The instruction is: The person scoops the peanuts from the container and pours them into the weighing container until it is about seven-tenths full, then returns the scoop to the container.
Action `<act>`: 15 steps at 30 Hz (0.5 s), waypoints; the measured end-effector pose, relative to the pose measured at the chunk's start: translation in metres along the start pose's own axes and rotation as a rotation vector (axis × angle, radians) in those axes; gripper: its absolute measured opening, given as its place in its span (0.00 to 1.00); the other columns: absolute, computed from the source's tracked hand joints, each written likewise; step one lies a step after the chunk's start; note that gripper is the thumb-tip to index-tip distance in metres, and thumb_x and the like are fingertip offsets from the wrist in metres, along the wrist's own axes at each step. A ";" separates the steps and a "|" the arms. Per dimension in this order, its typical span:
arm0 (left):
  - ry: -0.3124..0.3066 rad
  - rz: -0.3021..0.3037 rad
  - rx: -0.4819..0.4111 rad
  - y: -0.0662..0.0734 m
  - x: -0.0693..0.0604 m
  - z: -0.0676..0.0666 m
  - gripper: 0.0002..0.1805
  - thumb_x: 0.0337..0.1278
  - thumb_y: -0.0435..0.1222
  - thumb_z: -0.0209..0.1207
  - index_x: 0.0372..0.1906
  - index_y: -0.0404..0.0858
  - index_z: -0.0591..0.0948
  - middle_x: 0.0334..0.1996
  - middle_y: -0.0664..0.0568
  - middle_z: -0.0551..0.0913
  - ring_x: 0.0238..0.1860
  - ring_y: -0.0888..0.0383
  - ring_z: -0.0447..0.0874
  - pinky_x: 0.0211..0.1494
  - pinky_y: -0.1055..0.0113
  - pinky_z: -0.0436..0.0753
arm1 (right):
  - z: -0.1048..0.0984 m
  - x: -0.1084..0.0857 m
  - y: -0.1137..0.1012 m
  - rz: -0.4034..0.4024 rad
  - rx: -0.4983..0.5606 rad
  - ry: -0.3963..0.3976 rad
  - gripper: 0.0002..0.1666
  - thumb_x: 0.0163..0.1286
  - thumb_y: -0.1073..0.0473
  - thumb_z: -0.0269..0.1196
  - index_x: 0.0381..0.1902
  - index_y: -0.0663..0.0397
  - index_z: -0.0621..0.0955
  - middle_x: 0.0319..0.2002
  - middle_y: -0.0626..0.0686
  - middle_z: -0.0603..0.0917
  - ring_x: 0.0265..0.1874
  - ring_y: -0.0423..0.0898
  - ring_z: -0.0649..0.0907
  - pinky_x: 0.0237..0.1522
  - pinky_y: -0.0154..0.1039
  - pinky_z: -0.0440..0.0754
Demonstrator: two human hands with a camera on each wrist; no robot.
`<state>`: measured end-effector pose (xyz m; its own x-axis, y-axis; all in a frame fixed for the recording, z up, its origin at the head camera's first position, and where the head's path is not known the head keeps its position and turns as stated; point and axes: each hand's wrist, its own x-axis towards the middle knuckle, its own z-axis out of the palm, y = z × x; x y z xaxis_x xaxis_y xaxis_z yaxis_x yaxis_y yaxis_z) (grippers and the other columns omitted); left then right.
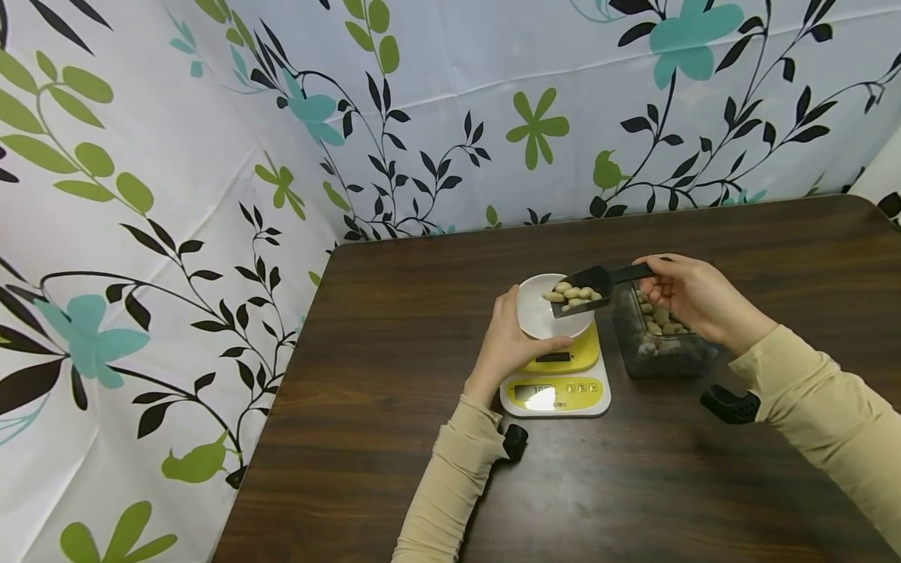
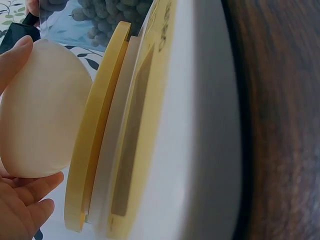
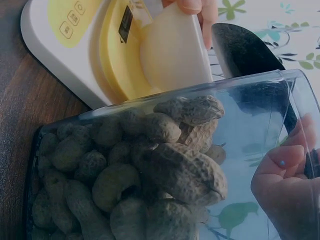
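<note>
The left hand grips the bowl; the right hand, grasping the scoop, should tip the peanuts slowly.

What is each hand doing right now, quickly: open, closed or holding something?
Left hand: holding the bowl, thumb and fingers around its sides.
Right hand: holding the scoop.

Brown table, probably cloth backdrop
</note>
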<state>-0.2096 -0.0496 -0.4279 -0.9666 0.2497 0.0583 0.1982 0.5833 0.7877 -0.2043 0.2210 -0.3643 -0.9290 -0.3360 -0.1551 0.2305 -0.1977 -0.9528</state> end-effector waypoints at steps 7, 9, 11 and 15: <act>-0.002 -0.005 0.005 0.003 0.000 -0.001 0.63 0.29 0.58 0.72 0.73 0.45 0.51 0.67 0.48 0.60 0.55 0.53 0.72 0.54 0.58 0.77 | 0.003 -0.001 -0.003 -0.032 -0.156 0.032 0.21 0.74 0.48 0.47 0.54 0.59 0.65 0.27 0.45 0.78 0.27 0.39 0.73 0.30 0.31 0.74; 0.000 -0.009 0.007 0.003 0.001 -0.001 0.63 0.29 0.58 0.72 0.73 0.46 0.51 0.67 0.49 0.60 0.56 0.54 0.71 0.55 0.58 0.77 | 0.007 -0.001 -0.004 -0.042 -0.256 0.075 0.23 0.73 0.46 0.47 0.54 0.58 0.66 0.27 0.43 0.77 0.27 0.39 0.73 0.31 0.32 0.75; 0.003 -0.008 0.005 0.003 0.001 -0.001 0.63 0.29 0.58 0.73 0.73 0.46 0.51 0.67 0.49 0.60 0.56 0.54 0.71 0.55 0.58 0.77 | 0.010 -0.001 -0.004 -0.051 -0.352 0.119 0.26 0.73 0.43 0.46 0.55 0.59 0.66 0.27 0.42 0.77 0.27 0.40 0.74 0.32 0.32 0.75; 0.002 -0.015 0.005 0.003 0.000 -0.001 0.64 0.29 0.58 0.73 0.73 0.46 0.51 0.67 0.49 0.60 0.56 0.54 0.71 0.55 0.58 0.77 | 0.016 -0.003 -0.004 -0.074 -0.476 0.174 0.29 0.73 0.41 0.44 0.56 0.59 0.66 0.28 0.42 0.76 0.29 0.42 0.75 0.34 0.33 0.77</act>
<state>-0.2091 -0.0484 -0.4250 -0.9698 0.2392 0.0477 0.1844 0.5911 0.7853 -0.1976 0.2082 -0.3553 -0.9817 -0.1702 -0.0853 0.0428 0.2396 -0.9699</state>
